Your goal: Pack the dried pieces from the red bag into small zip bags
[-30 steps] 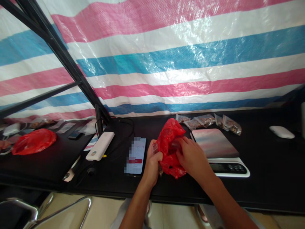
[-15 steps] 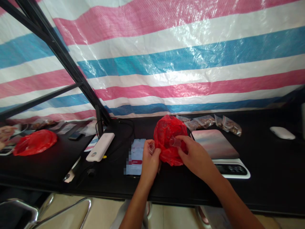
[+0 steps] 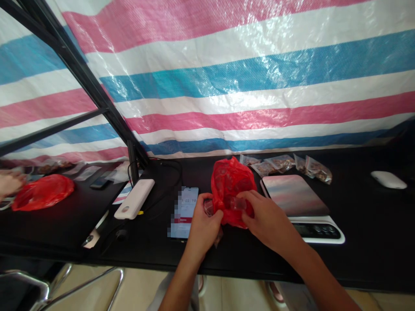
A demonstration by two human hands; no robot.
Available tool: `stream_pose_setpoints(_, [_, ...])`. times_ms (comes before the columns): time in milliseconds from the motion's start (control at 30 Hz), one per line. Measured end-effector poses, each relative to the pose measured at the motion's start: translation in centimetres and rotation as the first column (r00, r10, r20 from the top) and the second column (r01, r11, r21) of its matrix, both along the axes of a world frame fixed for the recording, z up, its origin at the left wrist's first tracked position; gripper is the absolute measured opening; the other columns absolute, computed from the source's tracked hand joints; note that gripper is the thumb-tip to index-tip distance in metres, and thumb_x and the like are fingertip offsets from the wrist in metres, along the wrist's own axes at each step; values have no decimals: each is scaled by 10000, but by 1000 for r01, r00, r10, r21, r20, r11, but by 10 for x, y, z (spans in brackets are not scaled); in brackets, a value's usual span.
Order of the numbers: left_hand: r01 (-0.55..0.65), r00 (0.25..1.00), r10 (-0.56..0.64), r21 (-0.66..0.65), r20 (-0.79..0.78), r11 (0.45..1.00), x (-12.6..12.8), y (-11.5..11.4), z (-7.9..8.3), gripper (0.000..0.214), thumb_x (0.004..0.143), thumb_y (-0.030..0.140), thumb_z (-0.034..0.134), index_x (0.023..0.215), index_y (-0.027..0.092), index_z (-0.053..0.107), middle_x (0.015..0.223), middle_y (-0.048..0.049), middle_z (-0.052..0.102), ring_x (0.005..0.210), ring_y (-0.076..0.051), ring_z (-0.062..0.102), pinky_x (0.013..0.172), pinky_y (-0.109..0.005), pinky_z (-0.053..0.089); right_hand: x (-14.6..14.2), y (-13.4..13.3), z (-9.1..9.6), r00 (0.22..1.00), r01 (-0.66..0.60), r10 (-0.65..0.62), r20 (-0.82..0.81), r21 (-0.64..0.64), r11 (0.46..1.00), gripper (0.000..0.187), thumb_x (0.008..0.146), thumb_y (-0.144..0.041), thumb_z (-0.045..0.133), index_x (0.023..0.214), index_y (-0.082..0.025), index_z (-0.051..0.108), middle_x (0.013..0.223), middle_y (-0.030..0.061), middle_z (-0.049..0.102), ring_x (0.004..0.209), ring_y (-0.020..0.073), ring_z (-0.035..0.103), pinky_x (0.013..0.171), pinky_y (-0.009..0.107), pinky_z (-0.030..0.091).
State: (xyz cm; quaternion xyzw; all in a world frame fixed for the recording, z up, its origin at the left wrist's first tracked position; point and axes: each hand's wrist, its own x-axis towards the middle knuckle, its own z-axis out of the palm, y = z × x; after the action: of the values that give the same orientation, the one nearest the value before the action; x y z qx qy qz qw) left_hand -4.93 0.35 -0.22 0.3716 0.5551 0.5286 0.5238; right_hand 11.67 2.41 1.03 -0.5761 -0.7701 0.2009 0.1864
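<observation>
My right hand (image 3: 264, 220) pinches a small clear plastic cup (image 3: 239, 204), tilted over the front of a red plastic bag (image 3: 229, 172). That bag stands open on the black table, with its inside partly visible. Just left of it, my left hand (image 3: 205, 222) is closed round a small clear plastic bag (image 3: 208, 208). A corner of clear plastic with something brownish in it pokes out beneath this hand. The left thumb is at the red bag's edge; whether it presses on the bag I cannot tell.
A phone (image 3: 185, 214) lies left of my hands, a white power bank (image 3: 135, 198) farther left. On the right sits a kitchen scale (image 3: 296, 196), several zip bags of brown pieces (image 3: 319, 169) behind it. A white case (image 3: 388, 179) lies far right. Another person's hand (image 3: 11, 183) is at far left.
The cup in my right hand has tipped and moved slightly lower. My left hand has shifted a little right, nearer the red bag. The view has moved slightly.
</observation>
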Motion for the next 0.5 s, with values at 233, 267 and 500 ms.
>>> stream_pose_setpoints(233, [23, 1000, -23, -3, 3, 1000, -2, -2, -2, 509, 679, 199, 651, 1156, 238, 476, 732, 65, 626, 428, -77, 508, 407, -171, 373, 4, 2, 2, 997, 8, -9, 77, 3, 1000, 384, 821, -56, 572, 1160, -207, 667, 1170, 65, 696, 1012, 235, 657, 855, 334, 406])
stream_pose_setpoints(267, [30, 1000, -30, -4, 0, 1000, -2, -2, -2, 512, 687, 198, 653, 1166, 238, 477, 742, 62, 627, 433, -78, 510, 407, -173, 371, 4, 2, 2, 998, 6, -6, 67, 4, 1000, 383, 822, -53, 569, 1159, -208, 666, 1173, 63, 694, 1017, 232, 657, 860, 333, 407])
stream_pose_setpoints(500, [59, 994, -51, 70, -99, 996, -2, -4, -4, 413, 769, 230, 713, 1122, 212, 498, 809, 4, 687, 656, -141, 643, 616, -233, 518, 2, -1, 0, 1000, -25, 25, 17, -31, 999, 321, 851, -87, 571, 1132, -221, 647, 1131, 45, 688, 993, 216, 655, 837, 316, 401])
